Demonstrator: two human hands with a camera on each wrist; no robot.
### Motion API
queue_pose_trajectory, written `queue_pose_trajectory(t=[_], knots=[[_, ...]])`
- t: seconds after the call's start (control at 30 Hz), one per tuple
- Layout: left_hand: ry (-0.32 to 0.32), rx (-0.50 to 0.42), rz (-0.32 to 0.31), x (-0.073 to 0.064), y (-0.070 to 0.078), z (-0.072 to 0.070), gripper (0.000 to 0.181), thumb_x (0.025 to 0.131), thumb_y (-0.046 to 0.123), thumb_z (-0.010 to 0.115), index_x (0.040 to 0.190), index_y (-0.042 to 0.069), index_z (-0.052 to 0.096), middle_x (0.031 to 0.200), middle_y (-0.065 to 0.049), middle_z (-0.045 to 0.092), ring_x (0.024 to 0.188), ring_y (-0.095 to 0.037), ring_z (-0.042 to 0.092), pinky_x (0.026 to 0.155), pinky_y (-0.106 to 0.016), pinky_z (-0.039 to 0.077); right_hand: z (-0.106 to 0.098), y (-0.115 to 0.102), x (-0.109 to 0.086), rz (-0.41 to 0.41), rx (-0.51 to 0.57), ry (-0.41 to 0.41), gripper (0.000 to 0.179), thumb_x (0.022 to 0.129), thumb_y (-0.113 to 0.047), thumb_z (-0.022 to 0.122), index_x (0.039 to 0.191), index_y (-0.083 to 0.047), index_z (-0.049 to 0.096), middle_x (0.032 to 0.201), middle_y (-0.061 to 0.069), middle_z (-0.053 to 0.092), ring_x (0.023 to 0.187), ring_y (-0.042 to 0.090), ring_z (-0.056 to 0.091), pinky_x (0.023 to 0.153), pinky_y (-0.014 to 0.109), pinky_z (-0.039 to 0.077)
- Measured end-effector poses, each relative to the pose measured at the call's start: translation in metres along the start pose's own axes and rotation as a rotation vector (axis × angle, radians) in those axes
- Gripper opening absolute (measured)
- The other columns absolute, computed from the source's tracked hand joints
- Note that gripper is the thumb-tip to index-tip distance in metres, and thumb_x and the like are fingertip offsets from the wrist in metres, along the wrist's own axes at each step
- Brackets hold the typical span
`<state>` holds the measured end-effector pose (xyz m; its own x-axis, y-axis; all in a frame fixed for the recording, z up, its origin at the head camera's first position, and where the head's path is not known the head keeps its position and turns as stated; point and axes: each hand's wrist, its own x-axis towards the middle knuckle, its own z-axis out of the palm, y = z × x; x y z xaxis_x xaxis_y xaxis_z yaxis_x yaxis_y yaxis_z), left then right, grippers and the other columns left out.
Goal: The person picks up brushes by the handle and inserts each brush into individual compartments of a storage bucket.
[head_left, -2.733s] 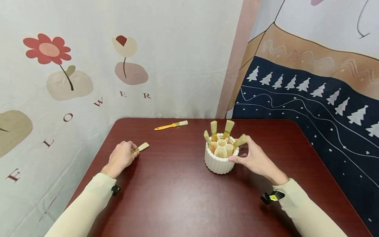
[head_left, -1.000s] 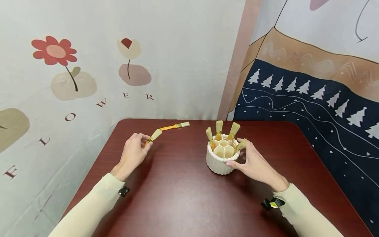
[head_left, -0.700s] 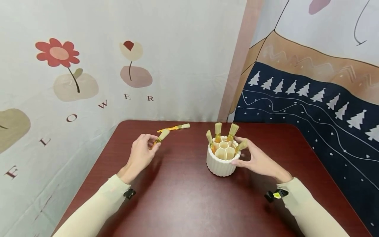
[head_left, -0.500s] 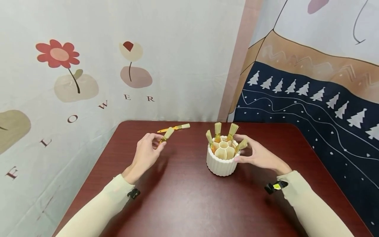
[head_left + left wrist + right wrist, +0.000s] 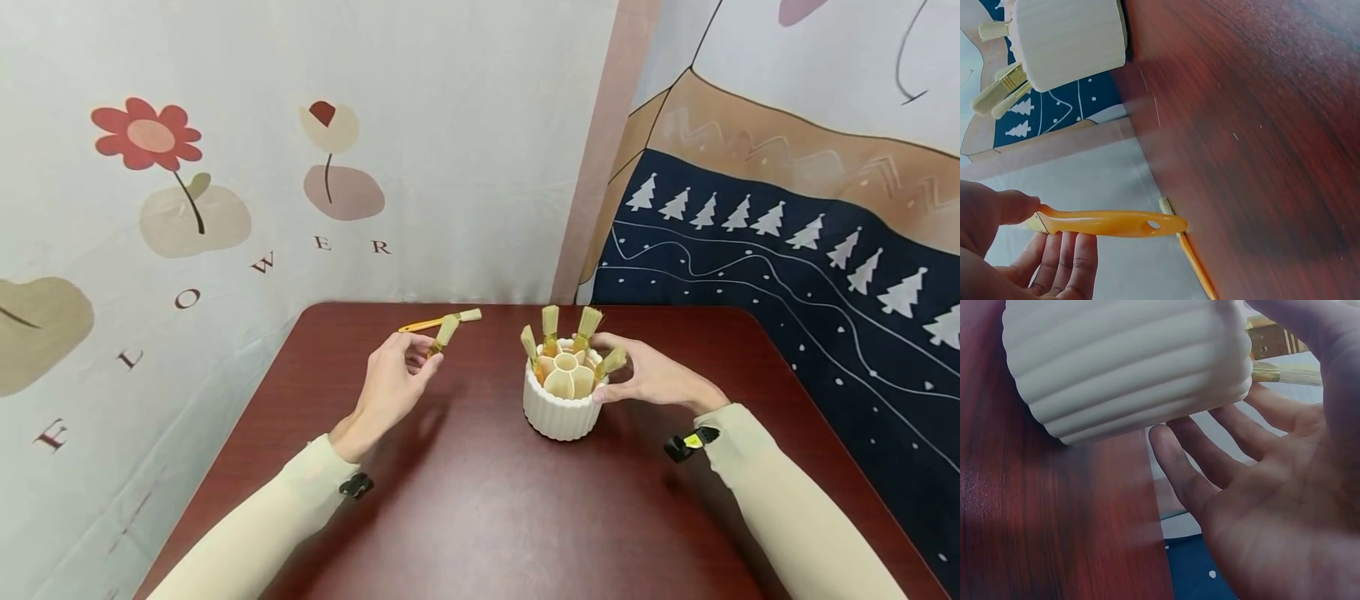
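My left hand (image 5: pixel 392 385) pinches a paintbrush (image 5: pixel 447 330) near its metal band, bristles up, above the left-centre of the table. In the left wrist view its yellow handle (image 5: pixel 1110 223), with a hanging hole, points down toward the tabletop. My right hand (image 5: pixel 654 375) grips the right side of a round white ribbed brush holder (image 5: pixel 561 415), thumb at the rim and fingers round the back. Several paintbrushes stand in its outer compartments, bristles up, leaning outward. The front petal-shaped compartments and the centre ring hold no brush.
Another yellow-handled paintbrush (image 5: pixel 422 325) lies flat near the table's back edge, behind my left hand. The dark red table (image 5: pixel 480 508) meets a printed cloth backdrop (image 5: pixel 465 167) at the back. A black band (image 5: pixel 692 444) is on my right wrist.
My left hand has lifted its paintbrush from the table's left side, turned the bristles upward and carried it right toward the holder. My right hand stays at the holder, shifting its grip slightly.
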<state>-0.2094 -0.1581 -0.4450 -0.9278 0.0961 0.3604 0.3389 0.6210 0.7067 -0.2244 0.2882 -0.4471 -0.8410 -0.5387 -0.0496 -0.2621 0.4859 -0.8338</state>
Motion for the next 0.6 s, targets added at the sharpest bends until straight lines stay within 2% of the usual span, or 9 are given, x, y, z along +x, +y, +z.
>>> queue_pose_trajectory(t=[0.27, 0.6], knots=[[-0.002, -0.018, -0.009, 0.001, 0.002, 0.006, 0.026, 0.104, 0.012, 0.088, 0.126, 0.0, 0.079, 0.113, -0.018, 0.08, 0.097, -0.027, 0.083, 0.086, -0.036, 0.073, 0.0, 0.001, 0.003, 0.011, -0.004, 0.005, 0.096, 0.094, -0.036, 0.098, 0.172, -0.011, 0.048, 0.164, 0.018, 0.068, 0.145, 0.038, 0.07, 0.121, 0.07, 0.06], [-0.02, -0.063, -0.016, -0.001, 0.008, 0.013, 0.026, 0.105, 0.01, 0.087, 0.126, -0.001, 0.077, 0.116, -0.024, 0.079, 0.098, -0.029, 0.083, 0.091, -0.046, 0.074, 0.003, 0.003, 0.0, 0.024, -0.022, 0.048, 0.094, 0.093, -0.035, 0.1, 0.169, -0.01, 0.05, 0.163, 0.018, 0.066, 0.144, 0.036, 0.07, 0.121, 0.069, 0.06]])
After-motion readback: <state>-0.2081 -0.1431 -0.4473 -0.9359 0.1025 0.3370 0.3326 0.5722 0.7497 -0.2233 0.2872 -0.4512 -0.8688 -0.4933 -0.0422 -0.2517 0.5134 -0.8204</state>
